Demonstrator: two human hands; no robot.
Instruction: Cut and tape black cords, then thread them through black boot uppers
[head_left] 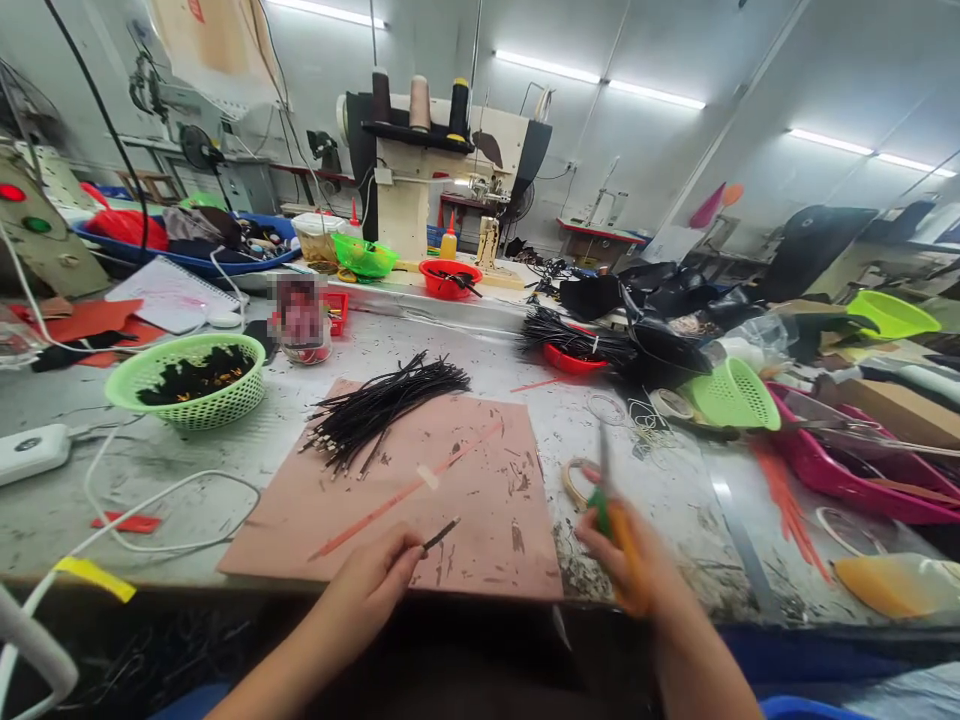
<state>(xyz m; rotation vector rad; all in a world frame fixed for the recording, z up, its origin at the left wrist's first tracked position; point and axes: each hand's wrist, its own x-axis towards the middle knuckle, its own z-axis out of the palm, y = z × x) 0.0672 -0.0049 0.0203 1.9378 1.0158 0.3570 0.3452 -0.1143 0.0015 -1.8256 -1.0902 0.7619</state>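
Observation:
Between the thumb and fingers of my left hand [390,562] is a short black cord [441,536] with a pale tip, held over the pinkish board [480,500]. My right hand [626,550], a bit blurred, grips scissors [621,535] with orange and green handles, blades pointing up and away from me. Behind my left hand a bundle of black cords [390,400] lies on the board, light tips towards me. An orange-red strip [390,510] crosses the board at a slant, with a small pale piece of tape [428,477] on it.
A green basket [247,392] with black pieces stands at left, a white cable [172,548] near it. A tape roll [574,484] lies by the scissors. At the back stands a sewing machine [405,195]; a red bowl [574,362] of cords and a magenta basket [840,490] are to the right.

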